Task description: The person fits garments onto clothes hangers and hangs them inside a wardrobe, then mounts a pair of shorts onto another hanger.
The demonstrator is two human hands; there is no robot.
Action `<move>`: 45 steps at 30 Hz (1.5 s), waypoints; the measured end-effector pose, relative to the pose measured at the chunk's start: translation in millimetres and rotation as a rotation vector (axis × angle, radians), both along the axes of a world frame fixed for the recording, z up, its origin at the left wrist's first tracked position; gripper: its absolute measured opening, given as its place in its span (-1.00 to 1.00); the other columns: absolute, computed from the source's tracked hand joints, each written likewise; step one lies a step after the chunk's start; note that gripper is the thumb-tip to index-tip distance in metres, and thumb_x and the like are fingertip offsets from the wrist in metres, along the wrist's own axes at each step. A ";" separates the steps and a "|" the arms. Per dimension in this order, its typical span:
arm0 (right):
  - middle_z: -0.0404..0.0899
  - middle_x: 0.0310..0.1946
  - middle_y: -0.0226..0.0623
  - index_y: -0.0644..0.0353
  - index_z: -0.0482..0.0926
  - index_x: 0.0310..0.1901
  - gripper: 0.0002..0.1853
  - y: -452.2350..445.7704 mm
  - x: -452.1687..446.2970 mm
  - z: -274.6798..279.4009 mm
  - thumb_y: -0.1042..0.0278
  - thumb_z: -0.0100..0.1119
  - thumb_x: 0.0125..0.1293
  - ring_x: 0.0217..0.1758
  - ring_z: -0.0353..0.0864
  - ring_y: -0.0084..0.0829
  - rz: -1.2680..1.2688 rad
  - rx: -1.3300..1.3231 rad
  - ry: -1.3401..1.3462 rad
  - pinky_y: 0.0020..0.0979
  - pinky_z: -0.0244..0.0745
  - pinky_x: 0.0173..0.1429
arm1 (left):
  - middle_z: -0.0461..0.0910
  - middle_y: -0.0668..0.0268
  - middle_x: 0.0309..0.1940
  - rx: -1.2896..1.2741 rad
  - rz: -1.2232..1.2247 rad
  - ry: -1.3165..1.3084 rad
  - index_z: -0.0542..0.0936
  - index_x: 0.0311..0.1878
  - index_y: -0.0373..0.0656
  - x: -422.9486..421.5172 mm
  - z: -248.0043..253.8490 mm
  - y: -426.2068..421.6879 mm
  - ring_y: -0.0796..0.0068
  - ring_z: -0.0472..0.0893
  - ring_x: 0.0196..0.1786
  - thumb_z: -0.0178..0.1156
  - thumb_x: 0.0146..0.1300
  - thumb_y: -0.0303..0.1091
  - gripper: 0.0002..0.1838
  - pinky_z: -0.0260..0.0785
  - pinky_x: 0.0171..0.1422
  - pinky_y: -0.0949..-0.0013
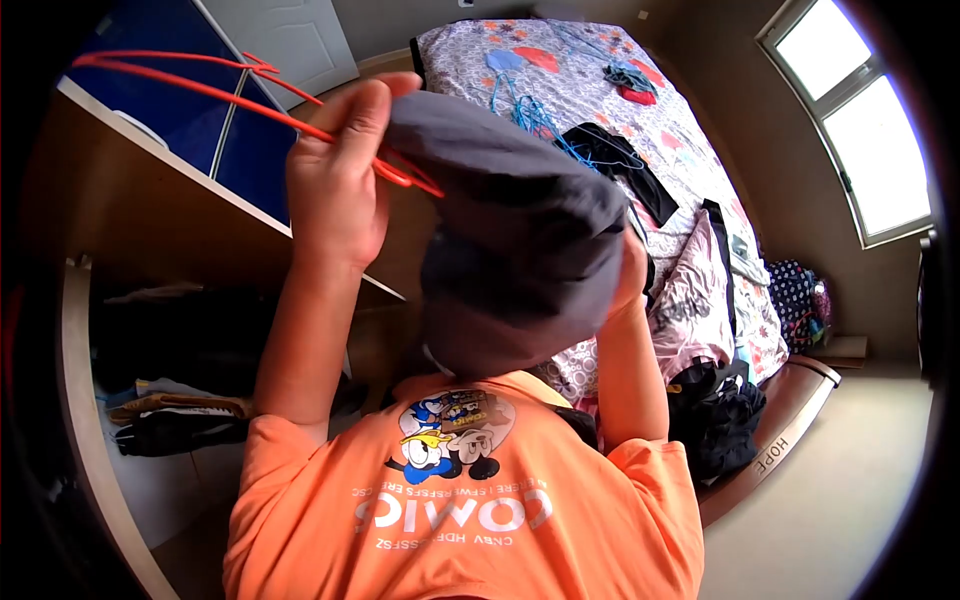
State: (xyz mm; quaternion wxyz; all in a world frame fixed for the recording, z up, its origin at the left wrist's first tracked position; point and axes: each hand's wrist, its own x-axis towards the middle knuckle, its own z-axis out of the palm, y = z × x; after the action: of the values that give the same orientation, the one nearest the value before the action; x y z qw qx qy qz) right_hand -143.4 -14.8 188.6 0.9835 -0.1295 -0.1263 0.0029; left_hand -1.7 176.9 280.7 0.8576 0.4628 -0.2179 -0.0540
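Observation:
My left hand (340, 170), raised at the upper left, is closed around a red clothes hanger (200, 82). One part of the hanger reaches out to the left, and its other end shows beside the dark grey garment (510, 240). The garment hangs bunched in front of my chest, its upper edge next to my left fingertips. At its right side my right hand (628, 272) grips the cloth; most of those fingers are behind the fabric. Which kind of garment it is, I cannot make out.
A bed (455, 50) with a patterned sheet carries blue hangers (535, 118), black clothing (625, 165), a pink garment (695, 290) and a black pile (715, 420). To the left stands an open wardrobe (85, 400) with folded clothes (180, 410). A window (870, 120) is at right.

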 end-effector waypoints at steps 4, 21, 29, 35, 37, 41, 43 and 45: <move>0.39 0.18 -0.09 0.26 0.28 0.25 -0.51 -38.1 9.6 -18.1 0.10 -0.40 0.50 0.21 0.40 -0.17 -0.425 0.226 0.320 -0.13 0.19 0.38 | 0.58 0.34 -0.04 0.312 -0.226 -0.080 0.55 0.04 -0.25 -7.0 -17.6 -8.9 0.63 0.47 0.01 0.10 0.34 -0.31 -0.71 0.25 0.17 0.54; 0.46 0.09 -0.17 0.30 0.35 0.16 -0.45 -16.9 53.0 5.3 -0.06 -0.14 0.41 0.18 0.43 -0.24 -0.635 -0.498 0.398 -0.27 0.29 0.29 | 0.51 0.28 0.04 0.300 -0.848 0.292 0.40 0.23 -0.24 -50.2 -60.4 14.2 0.58 0.47 0.09 0.13 0.28 -0.37 -0.55 0.24 0.22 0.49; 0.33 0.06 0.01 0.37 0.27 0.19 -0.51 36.7 26.2 -58.5 0.17 -0.08 0.37 0.12 0.36 -0.13 -1.398 -1.507 0.109 -0.24 0.26 0.22 | 0.62 0.34 -0.25 -0.056 -0.463 0.322 0.56 0.00 -0.23 -29.4 -27.9 -12.9 0.64 0.60 -0.25 0.04 0.33 -0.49 -0.77 0.47 -0.13 0.54; 0.34 0.05 0.00 0.34 0.27 0.19 -0.25 78.7 5.9 -84.5 0.23 0.37 -0.03 0.04 0.37 -0.09 -1.341 -1.972 0.265 -0.17 0.25 0.16 | 0.61 0.31 -0.23 -0.125 -0.454 0.282 0.52 0.07 -0.26 -33.5 -11.0 -34.9 0.57 0.61 -0.25 0.02 0.32 -0.53 -0.72 0.49 -0.08 0.49; 0.49 -0.10 -0.13 0.32 0.39 0.09 -0.49 58.3 15.1 -124.6 0.44 0.24 0.06 -0.11 0.47 -0.28 -1.092 -1.639 0.469 -0.34 0.34 0.05 | 0.60 0.29 -0.21 -0.138 -0.405 0.222 0.48 0.12 -0.26 -34.0 0.7 -37.1 0.56 0.60 -0.25 -0.01 0.32 -0.54 -0.68 0.51 -0.08 0.45; 0.59 -0.15 -0.25 0.32 0.50 -0.01 -0.70 25.0 3.1 -87.8 0.63 -0.12 0.24 -0.13 0.57 -0.45 -0.609 -0.665 0.577 -0.43 0.46 0.03 | 0.57 0.32 -0.09 0.052 -0.261 0.045 0.46 0.15 -0.30 -14.3 3.1 -29.5 0.65 0.56 -0.17 -0.08 0.17 -0.65 -0.56 0.52 -0.06 0.45; 0.58 -0.10 -0.15 0.35 0.46 0.03 -0.69 6.1 -12.9 -65.0 0.48 -0.09 0.28 -0.06 0.60 -0.34 -0.398 -0.456 0.566 -0.31 0.51 0.07 | 0.56 0.30 -0.04 0.188 -0.252 -0.038 0.41 0.22 -0.26 -1.4 -0.5 -24.5 0.59 0.56 -0.09 -0.09 0.20 -0.64 -0.53 0.49 0.04 0.39; 0.55 -0.03 -0.10 0.34 0.42 0.10 -0.63 -9.7 -26.4 -59.9 0.37 -0.05 0.29 -0.01 0.59 -0.27 -0.218 -0.253 0.405 -0.24 0.50 0.10 | 0.55 0.26 -0.02 0.252 -0.232 -0.070 0.37 0.25 -0.27 8.5 -6.6 -22.8 0.52 0.57 -0.02 -0.09 0.23 -0.63 -0.52 0.47 0.09 0.34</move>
State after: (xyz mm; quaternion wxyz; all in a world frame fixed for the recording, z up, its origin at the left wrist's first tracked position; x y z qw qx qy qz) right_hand -169.8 -24.5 128.7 0.9593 -0.2609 0.0892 -0.0614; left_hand 6.9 154.1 274.1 0.7727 0.5399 -0.2912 -0.1631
